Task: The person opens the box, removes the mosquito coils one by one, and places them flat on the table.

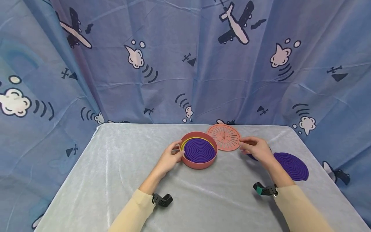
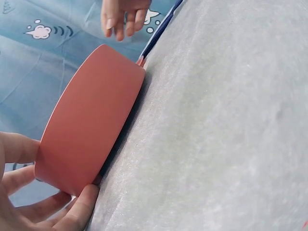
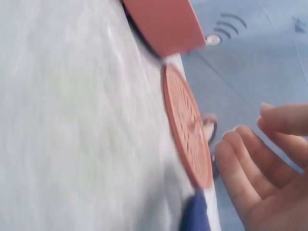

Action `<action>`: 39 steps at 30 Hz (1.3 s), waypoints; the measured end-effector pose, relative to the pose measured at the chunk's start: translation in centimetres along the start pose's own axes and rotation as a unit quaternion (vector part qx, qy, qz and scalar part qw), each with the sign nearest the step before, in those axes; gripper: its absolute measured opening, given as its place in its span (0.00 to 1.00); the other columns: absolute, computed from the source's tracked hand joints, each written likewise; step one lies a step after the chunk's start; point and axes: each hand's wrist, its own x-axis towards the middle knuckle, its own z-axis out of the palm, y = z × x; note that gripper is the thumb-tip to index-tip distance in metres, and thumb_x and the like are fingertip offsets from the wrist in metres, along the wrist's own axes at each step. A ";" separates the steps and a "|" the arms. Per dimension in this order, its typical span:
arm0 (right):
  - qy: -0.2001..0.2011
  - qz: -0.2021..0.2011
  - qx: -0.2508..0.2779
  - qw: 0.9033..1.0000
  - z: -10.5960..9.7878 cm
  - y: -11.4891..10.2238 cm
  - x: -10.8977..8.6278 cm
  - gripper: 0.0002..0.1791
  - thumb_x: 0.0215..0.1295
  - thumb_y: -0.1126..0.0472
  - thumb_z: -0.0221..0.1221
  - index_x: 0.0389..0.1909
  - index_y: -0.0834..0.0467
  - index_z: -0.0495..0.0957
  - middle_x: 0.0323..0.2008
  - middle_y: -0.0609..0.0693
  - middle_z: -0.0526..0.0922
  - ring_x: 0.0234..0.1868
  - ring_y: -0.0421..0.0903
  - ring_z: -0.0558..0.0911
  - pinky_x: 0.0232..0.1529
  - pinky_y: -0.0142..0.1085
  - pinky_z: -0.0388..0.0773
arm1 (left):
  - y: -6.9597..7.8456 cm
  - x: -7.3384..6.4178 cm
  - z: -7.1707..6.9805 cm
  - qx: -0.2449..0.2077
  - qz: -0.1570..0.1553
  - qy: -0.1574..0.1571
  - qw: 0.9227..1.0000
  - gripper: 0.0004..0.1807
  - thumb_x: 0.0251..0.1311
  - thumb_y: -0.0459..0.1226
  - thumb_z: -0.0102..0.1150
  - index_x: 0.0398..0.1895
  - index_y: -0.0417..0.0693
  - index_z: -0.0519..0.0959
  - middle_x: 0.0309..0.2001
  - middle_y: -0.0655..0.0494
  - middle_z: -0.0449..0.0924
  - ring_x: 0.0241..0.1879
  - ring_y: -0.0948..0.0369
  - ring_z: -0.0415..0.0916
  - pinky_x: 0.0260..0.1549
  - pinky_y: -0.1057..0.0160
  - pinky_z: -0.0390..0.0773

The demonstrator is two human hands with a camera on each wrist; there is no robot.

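My left hand [image 1: 171,156] grips the near left side of a round coral mosquito coil box [image 1: 198,165], thumb and fingers on its wall. In the left wrist view, that box [image 2: 91,115] sits low over the white cloth. Inside it lies a purple spiral mosquito coil [image 1: 200,150], with a yellow edge [image 1: 184,143] showing behind. Bent fingers of my right hand [image 1: 256,149] hover by the right edge of a slotted coral lid [image 1: 224,137]. The right wrist view shows this hand [image 3: 269,168] holding nothing, apart from the lid [image 3: 187,127].
A second purple coil [image 1: 291,166] lies flat on the table [image 1: 130,180] to the right. Another dark purple piece [image 1: 251,157] shows partly under my right hand, mostly hidden. Behind the table hangs a blue curtain [image 1: 174,64] printed with planes and clouds.
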 end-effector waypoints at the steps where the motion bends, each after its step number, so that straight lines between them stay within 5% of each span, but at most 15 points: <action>1: -0.001 -0.001 0.000 1.000 0.5 -0.3 0.2 0.26 0.75 0.57 0.59 0.65 0.71 0.72 0.57 0.68 0.78 0.47 0.48 0.86 0.51 0.45 0.85 | 0.0 0.1 -0.1 0.001 0.001 0.000 1.000 0.28 0.72 0.37 0.59 0.73 0.46 0.69 0.65 0.36 0.69 0.61 0.43 0.74 0.50 0.53 0.84; 16: -0.032 -0.059 -0.010 0.998 5.7 -4.6 2.3 0.19 0.73 0.58 0.62 0.58 0.66 0.79 0.58 0.64 0.79 0.50 0.49 0.82 0.51 0.46 0.84 | 0.0 0.4 -0.6 0.012 -0.003 -0.001 1.000 0.28 0.72 0.38 0.59 0.74 0.49 0.68 0.65 0.39 0.69 0.62 0.46 0.73 0.49 0.58 0.85; 24: -0.029 -0.091 -0.077 0.992 7.6 -5.9 3.3 0.19 0.70 0.55 0.65 0.55 0.62 0.83 0.51 0.56 0.84 0.52 0.52 0.82 0.51 0.41 0.82 | 0.1 0.1 -0.4 0.006 -0.004 -0.003 1.000 0.28 0.72 0.37 0.59 0.73 0.48 0.68 0.65 0.38 0.68 0.61 0.45 0.73 0.49 0.56 0.85; 32: -0.048 -0.148 -0.118 0.981 9.7 -7.0 4.3 0.15 0.69 0.58 0.65 0.51 0.64 0.84 0.47 0.55 0.85 0.48 0.53 0.82 0.53 0.49 0.81 | -0.1 0.2 -0.4 0.007 -0.006 -0.002 1.000 0.27 0.72 0.37 0.59 0.73 0.50 0.69 0.65 0.40 0.69 0.61 0.47 0.74 0.48 0.59 0.85; 39: -0.073 -0.148 -0.167 0.972 11.7 -6.7 5.2 0.17 0.71 0.56 0.63 0.54 0.63 0.83 0.47 0.55 0.85 0.49 0.52 0.82 0.54 0.50 0.80 | -0.3 0.2 -0.2 0.006 -0.004 -0.006 1.000 0.27 0.72 0.38 0.59 0.73 0.48 0.69 0.65 0.39 0.69 0.60 0.47 0.74 0.48 0.57 0.85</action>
